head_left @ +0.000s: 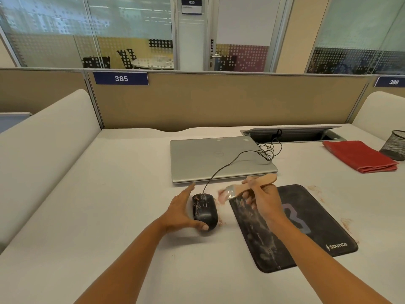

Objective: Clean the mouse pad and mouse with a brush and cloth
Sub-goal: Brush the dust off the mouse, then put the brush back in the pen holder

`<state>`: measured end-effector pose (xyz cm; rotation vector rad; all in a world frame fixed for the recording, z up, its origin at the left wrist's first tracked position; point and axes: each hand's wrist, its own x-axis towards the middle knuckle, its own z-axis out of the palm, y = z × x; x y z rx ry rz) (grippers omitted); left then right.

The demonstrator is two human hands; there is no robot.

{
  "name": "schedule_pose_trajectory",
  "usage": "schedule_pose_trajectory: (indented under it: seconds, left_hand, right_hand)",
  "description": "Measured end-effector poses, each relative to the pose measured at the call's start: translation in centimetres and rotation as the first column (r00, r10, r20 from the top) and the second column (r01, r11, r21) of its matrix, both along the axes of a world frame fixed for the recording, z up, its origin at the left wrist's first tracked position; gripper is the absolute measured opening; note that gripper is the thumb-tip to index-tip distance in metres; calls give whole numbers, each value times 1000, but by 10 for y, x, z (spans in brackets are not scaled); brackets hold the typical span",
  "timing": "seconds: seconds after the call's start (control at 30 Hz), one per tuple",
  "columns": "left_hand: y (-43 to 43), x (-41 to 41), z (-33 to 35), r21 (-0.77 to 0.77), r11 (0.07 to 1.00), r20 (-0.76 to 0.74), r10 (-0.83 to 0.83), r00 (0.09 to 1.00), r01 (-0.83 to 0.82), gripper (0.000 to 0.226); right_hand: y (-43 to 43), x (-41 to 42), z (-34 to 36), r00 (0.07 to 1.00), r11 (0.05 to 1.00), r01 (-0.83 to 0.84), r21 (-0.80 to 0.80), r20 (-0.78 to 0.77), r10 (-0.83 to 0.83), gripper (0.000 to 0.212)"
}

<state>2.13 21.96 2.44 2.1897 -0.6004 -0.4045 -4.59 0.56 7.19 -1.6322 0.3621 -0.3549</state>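
White desk (109, 216) shows dust. Left hand (182, 210), fingers straight, steadies the mouse (205, 212) just right of it. Right hand (262, 200) grips the brush (258, 182) above the smeared mouse pad (317, 216). I judge brushing is underway; the cloth (359, 155), far right, looks unused.

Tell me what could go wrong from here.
1. The wooden-handled brush in the right hand is blurred beside the black corded mouse; dust may scatter onto the closed silver laptop behind.
2. The left hand only cups the mouse with straight fingers, so brushing may push it.
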Motion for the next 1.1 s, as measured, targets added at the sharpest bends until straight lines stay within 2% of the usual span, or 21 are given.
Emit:
schedule_pose_trajectory:
  seconds: [0.07, 0.13, 0.17, 0.23, 0.33, 0.43, 0.5, 0.67, 0.73, 0.83, 0.9, 0.97, 1.03, 1.1]
  left_hand:
    - [-5, -2, 9, -138, 983, 29, 122, 992, -117, 107]
    - [-17, -4, 20, -288, 928, 95, 273, 957, -237, 72]
    - [-24, -5, 27, -351, 894, 68, 320, 945, -278, 58]
    - [-39, -9, 38, -408, 858, -94, 302, 949, -313, 37]
    - [-66, -18, 46, -366, 894, -323, 137, 936, -257, 30]
    - [-90, -23, 47, -401, 889, -443, 22, 896, -220, 35]
    - [-101, -22, 50, -438, 871, -481, -20, 877, -221, 33]
    - [-131, -17, 55, -444, 876, -510, -76, 857, -186, 29]
    - [-146, -16, 53, -436, 879, -510, -65, 858, -193, 26]
    - [-172, -16, 53, -436, 866, -553, -44, 832, -244, 21]
    - [-192, -15, 55, -436, 855, -586, -32, 809, -282, 20]
    - [-215, -12, 55, -397, 877, -577, -8, 817, -271, 17]
    - [-243, -8, 55, -352, 904, -574, -5, 819, -241, 20]
    - [-274, -5, 54, -309, 928, -569, -4, 822, -209, 28]
  right_hand:
    - [-5, 1, -1, 996, 976, 69, -205, 64, -57, 26]
    - [-10, 1, -4, 982, 863, 124, -489, 185, -36, 27]
    - [-12, 1, -8, 974, 793, 135, -594, 227, 4, 29]
    - [-14, -2, -13, 971, 668, 143, -730, 234, 47, 34]
    - [-15, -5, -17, 973, 466, 148, -872, 213, 90, 45]
    - [-20, -7, -19, 968, 254, 199, -946, 230, 97, 60]
    - [-28, -6, -22, 967, 209, 209, -955, 234, 99, 66]
    - [-55, -3, -30, 993, 220, 94, -971, 108, 52, 74]
    - [-66, -3, -29, 997, 268, 5, -963, 25, 74, 74]
    - [-91, -4, -25, 985, 492, -132, -860, -57, 165, 62]
    - [-109, -5, -18, 987, 650, -142, -746, -57, 150, 50]
    - [-130, -1, -11, 999, 800, -52, -597, -32, 41, 43]
    - [-157, 5, -3, 996, 935, 69, -348, -28, -84, 40]
    - [-189, 12, 5, 988, 981, 127, -146, -75, -138, 41]
